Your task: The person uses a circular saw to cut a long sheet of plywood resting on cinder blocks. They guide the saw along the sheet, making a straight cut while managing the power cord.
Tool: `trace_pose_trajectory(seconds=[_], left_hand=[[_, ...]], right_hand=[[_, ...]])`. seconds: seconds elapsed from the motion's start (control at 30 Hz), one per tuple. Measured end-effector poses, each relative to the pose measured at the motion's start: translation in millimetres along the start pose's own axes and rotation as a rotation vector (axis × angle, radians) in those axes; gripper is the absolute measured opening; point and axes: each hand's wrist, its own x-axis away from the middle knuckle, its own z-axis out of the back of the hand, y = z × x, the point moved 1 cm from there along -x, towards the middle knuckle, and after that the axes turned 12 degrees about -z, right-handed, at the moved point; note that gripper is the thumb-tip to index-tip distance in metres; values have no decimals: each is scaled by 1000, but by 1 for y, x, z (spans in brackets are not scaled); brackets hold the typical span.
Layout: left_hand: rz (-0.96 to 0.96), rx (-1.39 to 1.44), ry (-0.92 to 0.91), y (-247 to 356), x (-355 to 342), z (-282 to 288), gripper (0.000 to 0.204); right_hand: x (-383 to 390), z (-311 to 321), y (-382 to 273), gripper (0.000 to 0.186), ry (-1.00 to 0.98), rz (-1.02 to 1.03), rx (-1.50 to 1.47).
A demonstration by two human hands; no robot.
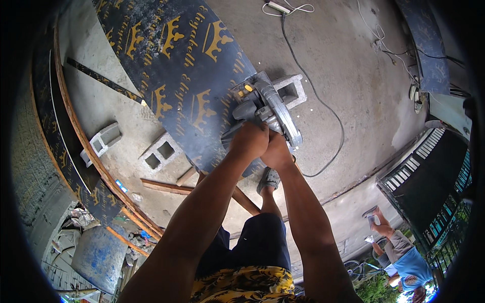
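Observation:
A grey circular saw (268,107) rests on the right edge of a long dark board (182,76) with a gold printed pattern, which reaches from the top of the view down toward my legs. My left hand (248,140) and my right hand (275,151) are closed side by side on the saw's lower end, their fingers partly hidden. The board's lower part lies over timber. Just right of the saw, a hollow concrete block (296,87) shows from beside the board. My sandalled foot (268,181) is below the board's edge.
Concrete blocks (160,154), timber offcuts (164,186) and more boards (63,151) lie left. A cable (331,121) loops across the right floor from a power strip (278,7). A blue barrel (98,257) stands lower left. A co-worker in blue (409,262) is near a dark gate (429,187).

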Motion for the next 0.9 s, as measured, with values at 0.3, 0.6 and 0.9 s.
trace_pose_trajectory(seconds=[0.3,0.6,0.9], left_hand=[[-6,-14,-1,6,-4,24,64],[-6,37,23,-1,-17,40,62],[12,11,45,1,-19,61,60]], right_hand=[[-9,-1,-22,34,9,-8,-56],[-25,-4,-36,37,-4,-26,-37],[-37,-6,-51,34,-2,32,11]])
